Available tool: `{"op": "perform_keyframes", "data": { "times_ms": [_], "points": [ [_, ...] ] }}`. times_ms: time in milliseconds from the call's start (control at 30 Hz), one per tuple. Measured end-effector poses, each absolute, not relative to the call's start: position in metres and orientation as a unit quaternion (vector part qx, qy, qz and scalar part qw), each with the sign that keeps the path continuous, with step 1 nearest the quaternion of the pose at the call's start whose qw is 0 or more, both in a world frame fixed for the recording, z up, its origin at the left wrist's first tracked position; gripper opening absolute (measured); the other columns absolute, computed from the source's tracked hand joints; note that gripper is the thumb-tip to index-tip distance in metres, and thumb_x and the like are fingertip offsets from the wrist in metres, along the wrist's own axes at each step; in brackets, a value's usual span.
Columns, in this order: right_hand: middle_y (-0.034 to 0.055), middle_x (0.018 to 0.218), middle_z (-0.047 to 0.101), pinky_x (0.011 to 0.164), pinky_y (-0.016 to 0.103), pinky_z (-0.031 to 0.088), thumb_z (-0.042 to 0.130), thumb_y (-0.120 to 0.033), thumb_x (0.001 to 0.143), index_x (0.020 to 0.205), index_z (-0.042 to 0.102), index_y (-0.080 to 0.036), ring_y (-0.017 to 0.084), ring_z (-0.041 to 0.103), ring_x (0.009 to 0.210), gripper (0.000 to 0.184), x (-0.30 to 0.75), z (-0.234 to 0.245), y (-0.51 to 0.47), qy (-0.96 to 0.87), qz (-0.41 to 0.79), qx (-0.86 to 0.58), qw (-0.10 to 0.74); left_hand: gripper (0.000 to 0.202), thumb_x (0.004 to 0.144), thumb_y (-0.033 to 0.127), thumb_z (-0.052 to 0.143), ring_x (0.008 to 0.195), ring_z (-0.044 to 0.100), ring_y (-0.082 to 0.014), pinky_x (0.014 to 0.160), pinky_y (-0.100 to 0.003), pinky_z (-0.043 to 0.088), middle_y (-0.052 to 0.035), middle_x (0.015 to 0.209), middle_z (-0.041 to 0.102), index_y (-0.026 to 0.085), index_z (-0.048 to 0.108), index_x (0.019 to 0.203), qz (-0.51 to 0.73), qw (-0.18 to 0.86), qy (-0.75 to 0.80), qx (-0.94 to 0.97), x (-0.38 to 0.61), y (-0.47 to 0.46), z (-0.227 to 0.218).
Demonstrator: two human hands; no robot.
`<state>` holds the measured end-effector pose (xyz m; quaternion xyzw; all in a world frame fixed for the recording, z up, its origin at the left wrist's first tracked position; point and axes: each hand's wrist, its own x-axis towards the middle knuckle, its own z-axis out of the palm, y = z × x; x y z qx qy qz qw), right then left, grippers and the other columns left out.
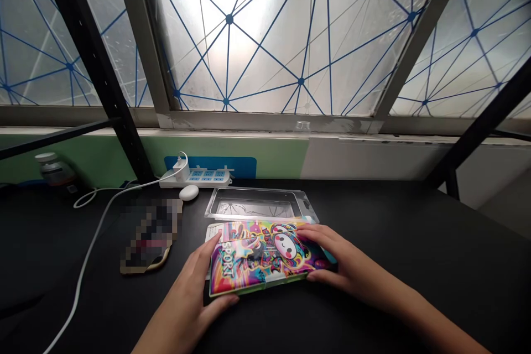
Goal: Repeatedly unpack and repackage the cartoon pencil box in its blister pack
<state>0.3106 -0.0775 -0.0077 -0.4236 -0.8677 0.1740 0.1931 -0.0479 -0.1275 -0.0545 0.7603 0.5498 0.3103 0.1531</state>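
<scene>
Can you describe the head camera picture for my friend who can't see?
A person's left hand and right hand hold a colourful cartoon case at a black table. Behind it lie a clear plastic tray and a white power strip.

Both hands (198,286) (346,261) half-curled, palms inward.

Passage over desk (427,224) at right rear, cable (85,266) obstacle at left

Bare forearms (415,304), slender fingers (319,235)
</scene>
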Motion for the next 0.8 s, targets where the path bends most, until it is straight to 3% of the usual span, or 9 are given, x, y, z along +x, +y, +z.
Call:
{"op": "perform_keyframes", "data": {
  "times_ms": [67, 133, 233, 333, 467, 600, 700, 800],
  "points": [
    [0.0126, 0.143, 0.058, 0.111, 0.047, 0.046, 0.075, -0.051, 0.084, 0.140, 0.057, -0.027, 0.031, 0.054, 0.133, 0.063, 0.312, 0.000, -0.073, -0.878, 0.169, -0.404, 0.193, 0.086, 0.086, 0.032, 0.072, 0.136, 0.052, -0.0323, 0.107, -0.047, 0.049, -0.0114, 0.151, 0.050, 0.037, 0.024, 0.157, 0.316, 0.153, 0.544, 0.762, -0.049, -0.126, -0.056],
    [0.0114, 0.131, 0.067, 0.105, 0.045, 0.050, 0.071, -0.052, 0.087, 0.131, 0.065, -0.027, 0.030, 0.061, 0.123, 0.051, 0.314, 0.005, -0.067, -0.878, 0.172, -0.394, 0.209, 0.088, 0.086, 0.031, 0.072, 0.136, 0.052, -0.0334, 0.107, -0.048, 0.049, -0.0128, 0.150, 0.049, 0.037, 0.022, 0.158, 0.321, 0.156, 0.545, 0.759, -0.049, -0.125, -0.058],
    [0.0065, 0.093, 0.075, 0.075, 0.035, 0.058, 0.050, -0.051, 0.099, 0.105, 0.073, -0.024, 0.024, 0.071, 0.083, 0.036, 0.313, 0.005, -0.058, -0.834, 0.192, -0.441, 0.271, 0.095, 0.086, 0.028, 0.071, 0.137, 0.051, -0.0342, 0.108, -0.051, 0.047, -0.0136, 0.150, 0.049, 0.037, 0.012, 0.161, 0.326, 0.168, 0.549, 0.752, -0.048, -0.126, -0.058],
    [0.0009, 0.072, 0.067, 0.055, 0.030, 0.051, 0.043, -0.052, 0.101, 0.094, 0.069, -0.023, 0.018, 0.062, 0.058, 0.040, 0.310, -0.001, -0.048, -0.762, 0.213, -0.506, 0.342, 0.102, 0.087, 0.025, 0.068, 0.139, 0.049, -0.0333, 0.107, -0.050, 0.048, -0.0128, 0.150, 0.050, 0.038, 0.000, 0.161, 0.323, 0.184, 0.553, 0.746, -0.047, -0.128, -0.053],
    [0.0029, 0.084, 0.071, 0.065, 0.031, 0.055, 0.051, -0.050, 0.099, 0.098, 0.069, -0.024, 0.021, 0.068, 0.074, 0.031, 0.311, -0.010, -0.046, -0.730, 0.214, -0.518, 0.391, 0.102, 0.087, 0.026, 0.066, 0.137, 0.052, -0.0334, 0.102, -0.047, 0.052, -0.0123, 0.150, 0.052, 0.038, -0.004, 0.161, 0.306, 0.185, 0.558, 0.749, -0.047, -0.130, -0.050],
    [0.0073, 0.108, 0.073, 0.085, 0.037, 0.058, 0.047, -0.048, 0.101, 0.115, 0.072, -0.029, 0.026, 0.070, 0.099, 0.034, 0.322, -0.014, -0.063, -0.798, 0.218, -0.445, 0.342, 0.095, 0.090, 0.033, 0.065, 0.136, 0.053, -0.0331, 0.104, -0.047, 0.052, -0.0120, 0.149, 0.053, 0.035, 0.002, 0.162, 0.328, 0.171, 0.567, 0.736, -0.046, -0.133, -0.054],
    [0.0089, 0.140, 0.061, 0.103, 0.047, 0.052, 0.055, -0.056, 0.095, 0.137, 0.061, -0.036, 0.033, 0.060, 0.127, 0.047, 0.329, -0.021, -0.082, -0.835, 0.230, -0.417, 0.277, 0.072, 0.095, 0.042, 0.058, 0.133, 0.055, -0.0323, 0.104, -0.046, 0.052, -0.0097, 0.147, 0.054, 0.035, 0.023, 0.158, 0.355, 0.153, 0.575, 0.721, -0.046, -0.132, -0.057],
    [0.0084, 0.153, 0.051, 0.109, 0.050, 0.047, 0.074, -0.056, 0.082, 0.148, 0.048, -0.039, 0.036, 0.050, 0.137, 0.073, 0.331, -0.031, -0.093, -0.830, 0.212, -0.456, 0.242, 0.053, 0.096, 0.047, 0.054, 0.126, 0.060, -0.0320, 0.101, -0.045, 0.054, -0.0087, 0.140, 0.059, 0.034, 0.044, 0.147, 0.364, 0.145, 0.564, 0.726, -0.049, -0.128, -0.060]
  ]
}}
